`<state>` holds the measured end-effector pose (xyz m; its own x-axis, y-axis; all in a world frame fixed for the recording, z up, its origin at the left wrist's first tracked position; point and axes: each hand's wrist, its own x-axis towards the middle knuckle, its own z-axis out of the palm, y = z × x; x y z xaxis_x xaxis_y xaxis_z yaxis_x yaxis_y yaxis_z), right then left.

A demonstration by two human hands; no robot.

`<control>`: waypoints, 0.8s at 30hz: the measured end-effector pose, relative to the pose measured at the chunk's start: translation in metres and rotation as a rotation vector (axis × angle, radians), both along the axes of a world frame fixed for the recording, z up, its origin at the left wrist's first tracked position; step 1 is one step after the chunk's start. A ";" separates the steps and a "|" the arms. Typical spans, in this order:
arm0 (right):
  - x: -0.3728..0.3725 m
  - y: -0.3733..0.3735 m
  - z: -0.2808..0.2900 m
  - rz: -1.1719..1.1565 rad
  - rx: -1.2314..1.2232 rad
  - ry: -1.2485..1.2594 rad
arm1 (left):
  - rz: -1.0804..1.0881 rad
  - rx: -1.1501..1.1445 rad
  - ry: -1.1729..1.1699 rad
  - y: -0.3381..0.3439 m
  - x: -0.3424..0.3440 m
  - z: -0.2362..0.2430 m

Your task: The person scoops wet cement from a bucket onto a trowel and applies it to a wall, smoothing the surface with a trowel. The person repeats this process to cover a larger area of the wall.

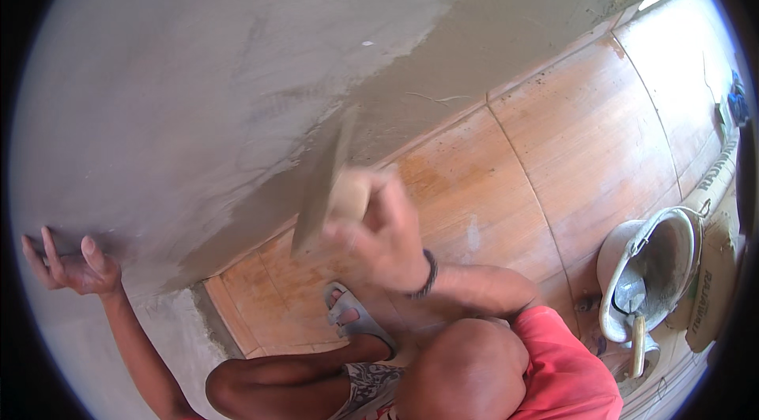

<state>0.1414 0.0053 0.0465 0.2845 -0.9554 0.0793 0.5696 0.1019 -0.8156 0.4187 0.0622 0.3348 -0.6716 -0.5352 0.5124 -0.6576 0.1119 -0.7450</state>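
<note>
My right hand [387, 234] is closed round the pale handle of a flat plastering trowel [318, 202], both somewhat blurred. The thin blade stands on edge close to the low part of the grey plastered wall [182, 96]; whether it touches cannot be told. Darker, damp-looking plaster [443, 64] runs as a band along the wall's foot. Far to the left, my left hand [79, 268] is open beside the wall, fingers spread and slightly curled, holding nothing.
Brownish-orange floor tiles [498, 175] meet the wall's base. My sandalled foot [352, 313] rests on them. At right stands a mortar-stained bucket [613, 262] with a wooden-handled trowel [637, 345] leaning in it. Paper sacks [711, 305] lie beyond it.
</note>
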 end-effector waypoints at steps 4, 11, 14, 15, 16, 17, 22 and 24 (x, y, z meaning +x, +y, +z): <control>-0.036 0.000 -0.010 -0.148 -0.030 0.086 | 0.004 0.026 -0.040 -0.004 -0.005 -0.002; -0.055 -0.065 -0.154 -0.263 0.543 -0.273 | 0.016 -0.005 -0.069 -0.010 -0.012 -0.001; -0.041 -0.077 -0.138 -0.305 0.468 -0.188 | -0.005 -0.023 -0.077 -0.013 -0.015 -0.002; -0.029 -0.079 -0.120 -0.343 0.434 -0.143 | 0.003 -0.027 -0.079 -0.013 -0.016 -0.003; -0.023 -0.076 -0.095 -0.344 0.368 -0.078 | 0.011 -0.030 -0.083 -0.011 -0.018 -0.003; -0.020 -0.070 -0.068 -0.349 0.300 -0.007 | 0.018 -0.038 -0.081 -0.011 -0.018 -0.004; 0.007 -0.035 0.023 -0.174 -0.338 0.165 | 0.027 -0.061 -0.090 -0.014 -0.022 -0.006; 0.003 -0.025 0.040 -0.057 -0.478 0.082 | 0.042 -0.065 -0.090 -0.011 -0.023 -0.006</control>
<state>0.1444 -0.0194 0.0864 0.2569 -0.8314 0.4927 0.4950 -0.3247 -0.8060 0.3960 0.0510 0.3290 -0.6941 -0.5315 0.4855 -0.5905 0.0348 -0.8063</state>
